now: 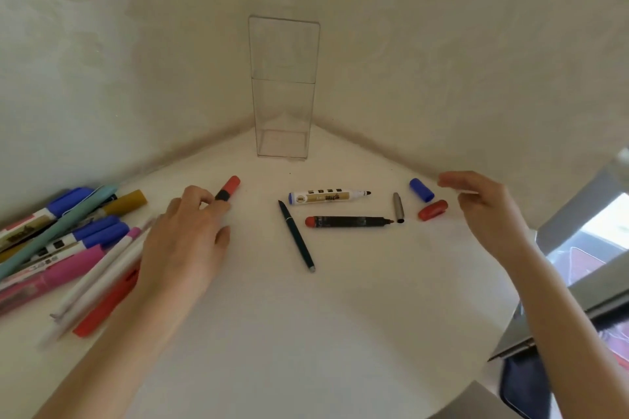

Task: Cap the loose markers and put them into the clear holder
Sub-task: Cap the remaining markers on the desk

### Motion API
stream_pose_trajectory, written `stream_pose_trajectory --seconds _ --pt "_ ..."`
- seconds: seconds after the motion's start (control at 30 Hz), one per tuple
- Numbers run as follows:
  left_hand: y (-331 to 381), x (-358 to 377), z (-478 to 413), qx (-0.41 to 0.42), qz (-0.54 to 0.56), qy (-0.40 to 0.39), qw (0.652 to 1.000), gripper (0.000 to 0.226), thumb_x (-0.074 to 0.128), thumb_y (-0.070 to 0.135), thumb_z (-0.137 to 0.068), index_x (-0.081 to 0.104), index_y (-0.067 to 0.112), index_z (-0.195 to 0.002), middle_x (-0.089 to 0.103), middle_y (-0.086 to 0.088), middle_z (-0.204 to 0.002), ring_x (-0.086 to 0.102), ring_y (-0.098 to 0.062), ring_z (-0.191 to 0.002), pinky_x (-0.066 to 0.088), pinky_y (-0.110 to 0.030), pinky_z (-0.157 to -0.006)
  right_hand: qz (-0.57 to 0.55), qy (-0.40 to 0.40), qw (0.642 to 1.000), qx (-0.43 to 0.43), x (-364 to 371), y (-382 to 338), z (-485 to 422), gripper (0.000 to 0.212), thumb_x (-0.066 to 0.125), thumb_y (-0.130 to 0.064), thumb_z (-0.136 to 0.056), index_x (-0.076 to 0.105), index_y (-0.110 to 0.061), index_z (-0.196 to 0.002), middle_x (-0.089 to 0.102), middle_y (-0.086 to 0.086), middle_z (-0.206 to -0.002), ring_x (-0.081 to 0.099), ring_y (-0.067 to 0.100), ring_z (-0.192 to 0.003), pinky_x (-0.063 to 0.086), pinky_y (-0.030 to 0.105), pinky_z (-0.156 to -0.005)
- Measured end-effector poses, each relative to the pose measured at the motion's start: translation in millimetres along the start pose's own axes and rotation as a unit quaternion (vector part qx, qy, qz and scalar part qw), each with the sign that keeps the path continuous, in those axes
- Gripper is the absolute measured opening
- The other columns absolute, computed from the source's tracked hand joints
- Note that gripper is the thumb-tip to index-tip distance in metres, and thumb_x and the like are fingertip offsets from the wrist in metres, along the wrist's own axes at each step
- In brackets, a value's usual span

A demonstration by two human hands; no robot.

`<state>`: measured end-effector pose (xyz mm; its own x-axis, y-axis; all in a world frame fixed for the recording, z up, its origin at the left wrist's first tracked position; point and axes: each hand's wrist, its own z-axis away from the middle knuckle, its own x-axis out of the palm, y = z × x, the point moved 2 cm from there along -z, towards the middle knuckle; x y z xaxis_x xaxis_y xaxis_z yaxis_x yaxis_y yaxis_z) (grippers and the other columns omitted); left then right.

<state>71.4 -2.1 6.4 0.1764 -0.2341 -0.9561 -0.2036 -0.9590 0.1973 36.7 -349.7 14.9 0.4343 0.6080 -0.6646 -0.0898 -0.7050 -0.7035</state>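
White table (306,333): clear holder (284,85) upright at the back wall, left hand (183,241) curled round a red-capped marker (228,189), right hand (483,204) loose-fingered just beside the blue cap (421,189) and red cap (433,210), white marker (326,197) and black marker (350,222) uncapped between the hands.

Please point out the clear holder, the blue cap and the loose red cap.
clear holder (284,102), head view, front wall.
blue cap (421,190), head view, middle of its side.
loose red cap (432,210), head view, middle of its side.
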Motion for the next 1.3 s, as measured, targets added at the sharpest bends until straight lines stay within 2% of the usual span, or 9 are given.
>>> stream_pose_trajectory --seconds 0.17,0.23,0.37,0.57,0.73,0.8,0.93,1.07,1.3 --pt "62.9 -5.3 -6.4 0.17 0.147 0.006 0.974 0.028 0.055 0.027 -0.09 0.06 0.021 -0.117 0.053 0.005 -0.114 0.054 -0.013 -0.094 0.041 -0.024 -0.074 0.064 -0.051 0.994 -0.079 0.0 2.4 10.6 0.027 0.057 0.001 -0.087 0.067 -0.021 -0.099 0.059 -0.027 -0.089 0.05 -0.001 -0.092 0.034 0.014 -0.081" --pt "92.8 2.8 -11.4 0.21 0.168 -0.025 0.963 0.029 0.05 0.031 -0.092 0.056 0.026 -0.12 0.052 0.009 -0.115 0.052 -0.011 -0.097 0.037 -0.025 -0.073 0.081 -0.066 0.988 -0.115 7.5 7.3 11.9 0.021 0.063 -0.004 -0.085 0.068 -0.02 -0.098 0.064 -0.02 -0.086 0.051 0.002 -0.093 0.038 0.018 -0.083" --pt "121.8 30.6 -24.4 0.238 0.131 -0.053 0.961 0.029 0.049 0.027 -0.093 0.056 0.019 -0.12 0.053 0.005 -0.123 0.051 -0.017 -0.11 0.039 -0.028 -0.081 0.146 -0.063 0.977 -0.143 18.4 17.9 9.1 0.019 0.063 -0.003 -0.085 0.07 -0.01 -0.101 0.063 0.002 -0.095 0.048 0.023 -0.095 0.035 0.023 -0.08" --pt "122.3 40.1 -27.4 0.236 0.131 -0.015 0.963 0.022 0.048 0.023 -0.094 0.061 0.019 -0.112 0.055 0.001 -0.107 0.054 -0.02 -0.099 0.031 -0.026 -0.078 0.203 0.014 0.954 -0.219 19.2 9.6 9.9 0.009 0.068 -0.003 -0.081 0.068 -0.007 -0.089 0.063 0.005 -0.09 0.056 0.031 -0.083 0.042 0.032 -0.061" --pt "90.2 11.0 -10.6 0.193 0.302 0.055 0.932 0.021 0.051 0.028 -0.092 0.058 0.022 -0.11 0.049 0.013 -0.098 0.053 -0.006 -0.077 0.041 -0.017 -0.064 -0.146 0.087 0.98 -0.107 13.7 -46.8 21.5 0.004 0.06 -0.01 -0.089 0.056 -0.012 -0.09 0.069 -0.001 -0.079 0.064 0.014 -0.076 0.048 0.023 -0.072" --pt "71.7 4.2 -3.8 0.17 0.35 0.061 0.919 0.02 0.052 0.027 -0.09 0.057 0.021 -0.109 0.05 0.012 -0.096 0.052 -0.005 -0.079 0.044 -0.014 -0.066 -0.283 0.088 0.953 -0.057 21.3 -67.9 18.6 0.003 0.058 -0.01 -0.09 0.055 -0.01 -0.088 0.073 0.003 -0.072 0.069 0.015 -0.073 0.052 0.021 -0.067" --pt "48.5 6.1 7.9 0.139 0.365 0.058 0.919 0.017 0.056 0.019 -0.087 0.056 0.021 -0.104 0.053 0.012 -0.095 0.053 -0.003 -0.084 0.045 -0.01 -0.072 -0.475 0.003 0.875 0.094 61.9 -89.1 12.9 0.014 0.058 -0.015 -0.091 0.06 -0.003 -0.099 0.071 0.018 -0.092 0.069 0.024 -0.083 0.053 0.021 -0.064" --pt "41.3 14.2 6.8 0.114 0.366 0.056 0.922 0.018 0.059 0.017 -0.086 0.059 0.02 -0.104 0.056 0.008 -0.095 0.052 -0.002 -0.088 0.043 -0.007 -0.075 -0.545 -0.027 0.823 0.157 87.2 -93.4 16.0 0.011 0.059 -0.018 -0.09 0.063 -0.008 -0.087 0.068 0.013 -0.086 0.064 0.015 -0.073 0.054 0.018 -0.063" --pt "42.5 13.1 7.2 0.141 0.366 0.061 0.918 0.019 0.059 0.016 -0.087 0.06 0.019 -0.106 0.055 0.007 -0.094 0.053 -0.004 -0.084 0.046 -0.013 -0.073 -0.517 -0.013 0.845 0.134 85.1 -91.1 19.9 0.009 0.058 -0.017 -0.09 0.061 -0.01 -0.085 0.071 0.012 -0.086 0.068 0.019 -0.079 0.054 0.021 -0.068"
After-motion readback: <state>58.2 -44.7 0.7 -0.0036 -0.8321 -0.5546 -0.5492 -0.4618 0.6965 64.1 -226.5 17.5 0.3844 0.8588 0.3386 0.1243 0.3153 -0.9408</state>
